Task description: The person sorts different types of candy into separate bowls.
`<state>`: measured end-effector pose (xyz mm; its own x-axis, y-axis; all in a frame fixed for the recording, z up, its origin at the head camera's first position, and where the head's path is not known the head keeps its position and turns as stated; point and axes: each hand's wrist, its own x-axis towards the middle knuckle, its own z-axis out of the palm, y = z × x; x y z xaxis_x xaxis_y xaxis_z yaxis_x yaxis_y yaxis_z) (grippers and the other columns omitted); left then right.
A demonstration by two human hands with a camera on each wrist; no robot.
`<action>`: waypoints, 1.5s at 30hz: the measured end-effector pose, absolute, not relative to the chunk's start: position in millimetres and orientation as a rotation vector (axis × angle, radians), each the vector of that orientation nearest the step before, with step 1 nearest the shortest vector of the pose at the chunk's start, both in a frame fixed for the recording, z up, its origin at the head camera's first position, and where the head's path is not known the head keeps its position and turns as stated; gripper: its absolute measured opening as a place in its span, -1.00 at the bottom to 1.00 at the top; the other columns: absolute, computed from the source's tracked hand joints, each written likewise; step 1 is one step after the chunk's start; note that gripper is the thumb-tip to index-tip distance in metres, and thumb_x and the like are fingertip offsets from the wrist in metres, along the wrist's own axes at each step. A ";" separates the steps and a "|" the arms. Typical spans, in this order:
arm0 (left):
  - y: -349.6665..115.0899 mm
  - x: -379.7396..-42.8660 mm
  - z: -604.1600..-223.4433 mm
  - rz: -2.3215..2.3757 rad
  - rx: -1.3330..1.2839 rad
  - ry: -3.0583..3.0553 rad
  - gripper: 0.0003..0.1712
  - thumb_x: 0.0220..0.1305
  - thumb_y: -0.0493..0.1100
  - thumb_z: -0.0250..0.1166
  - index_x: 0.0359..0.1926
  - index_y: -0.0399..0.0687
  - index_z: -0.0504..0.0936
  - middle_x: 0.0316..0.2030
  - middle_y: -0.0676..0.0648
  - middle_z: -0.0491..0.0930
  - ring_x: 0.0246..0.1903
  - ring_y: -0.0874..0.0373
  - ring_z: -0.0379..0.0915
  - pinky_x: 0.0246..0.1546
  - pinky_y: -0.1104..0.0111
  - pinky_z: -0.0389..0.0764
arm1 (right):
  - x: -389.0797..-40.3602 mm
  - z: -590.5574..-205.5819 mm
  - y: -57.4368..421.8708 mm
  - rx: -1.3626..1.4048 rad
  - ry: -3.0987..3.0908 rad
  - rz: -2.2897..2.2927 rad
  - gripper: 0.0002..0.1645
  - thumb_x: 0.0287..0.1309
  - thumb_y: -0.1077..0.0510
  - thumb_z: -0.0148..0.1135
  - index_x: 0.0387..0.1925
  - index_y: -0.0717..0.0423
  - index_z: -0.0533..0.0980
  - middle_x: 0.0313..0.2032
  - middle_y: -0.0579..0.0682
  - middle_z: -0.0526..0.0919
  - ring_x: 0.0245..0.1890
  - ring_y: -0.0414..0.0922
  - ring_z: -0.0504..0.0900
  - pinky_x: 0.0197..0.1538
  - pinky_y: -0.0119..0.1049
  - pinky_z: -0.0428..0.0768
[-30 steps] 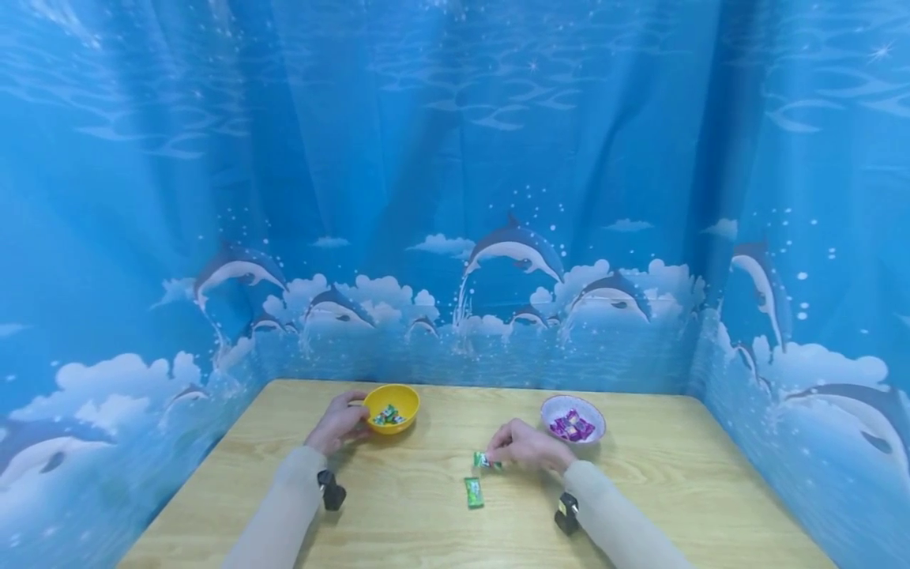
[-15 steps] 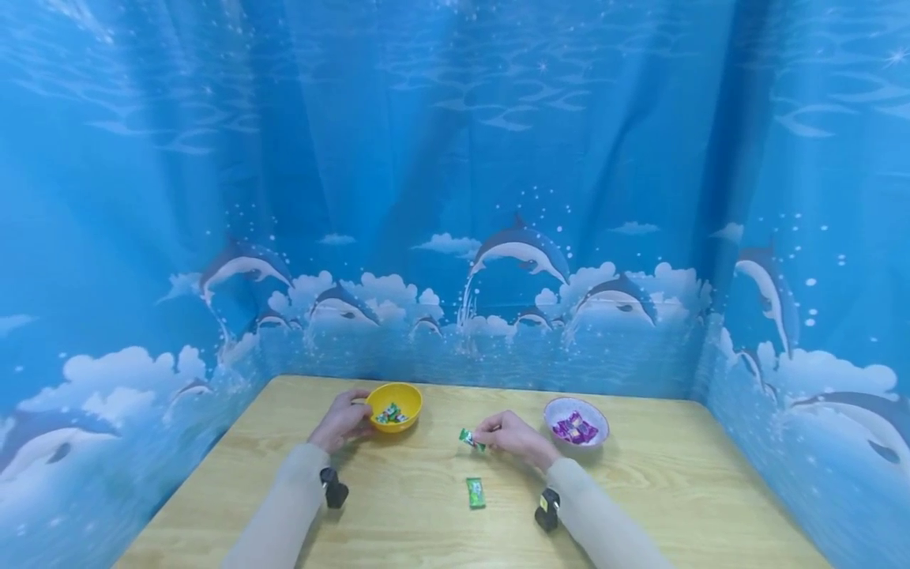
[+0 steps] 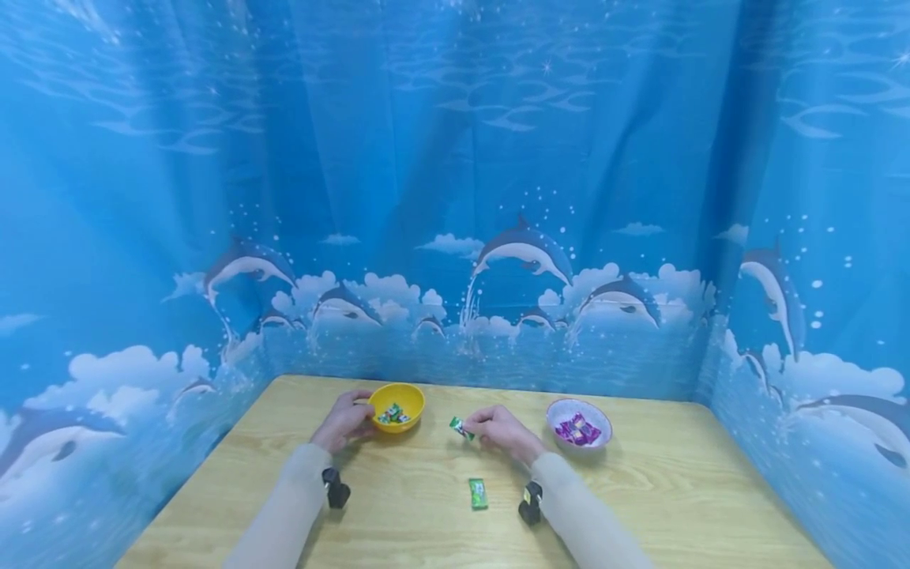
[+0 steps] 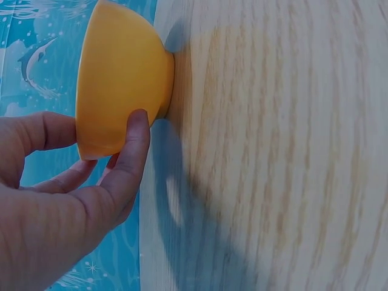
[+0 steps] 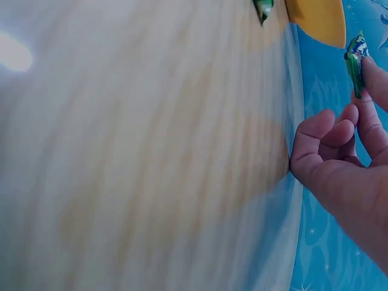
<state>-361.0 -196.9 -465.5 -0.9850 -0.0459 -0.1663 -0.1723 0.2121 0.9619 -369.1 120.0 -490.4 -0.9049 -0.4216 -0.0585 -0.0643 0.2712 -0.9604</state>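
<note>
My left hand (image 3: 346, 420) grips the yellow bowl (image 3: 415, 419) by its left side. In the left wrist view the thumb lies at the rim of the bowl (image 4: 118, 79) and the fingers press its outer wall. Several green-wrapped candies (image 3: 393, 414) lie inside the bowl. Between thumb and forefinger my right hand (image 3: 503, 431) pinches a green-wrapped candy (image 3: 460, 428), held above the table to the right of the bowl; the right wrist view shows this candy (image 5: 356, 63) close up. Another green candy (image 3: 478, 494) lies flat on the table nearer to me.
A pale patterned bowl (image 3: 551, 412) with several purple-wrapped candies (image 3: 578, 429) stands right of my right hand. Both bowls are near the back edge of the wooden table (image 3: 412, 514). A blue dolphin-print curtain (image 3: 455, 190) surrounds the table behind and on both sides.
My right hand has lifted the candy off the table and carried it left and back towards the yellow bowl. The left hand keeps its hold on the bowl; the head view has shifted slightly.
</note>
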 end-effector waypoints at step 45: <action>-195.9 -361.9 -467.1 1.886 -0.231 2.385 -0.39 0.25 -0.38 0.06 0.34 -0.32 0.27 0.17 -0.44 0.39 -0.03 -0.12 0.57 -0.11 0.14 0.71 | -378.6 -470.2 20.2 -0.073 2.195 -1.955 -0.81 0.19 0.15 0.28 -0.34 0.23 0.65 -0.29 -0.04 0.62 -0.08 0.01 0.55 0.02 -0.05 0.61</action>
